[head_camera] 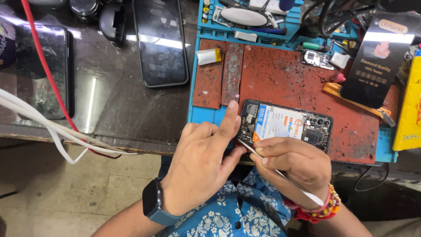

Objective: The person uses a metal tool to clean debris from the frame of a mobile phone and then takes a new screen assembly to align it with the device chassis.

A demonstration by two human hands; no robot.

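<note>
Left hand index fingertip steadies the opened black smartphone, back cover off; right hand fingers pinch thin metal tweezers. Exposed boards probably fragile; edges look safest to grip.

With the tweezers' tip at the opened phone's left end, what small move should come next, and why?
Probably ease the tweezers a little further into the opened phone. The right hand pinches them with the tip at the phone's lower left corner, beside the battery, while the left hand steadies that end with its forefinger.
</note>
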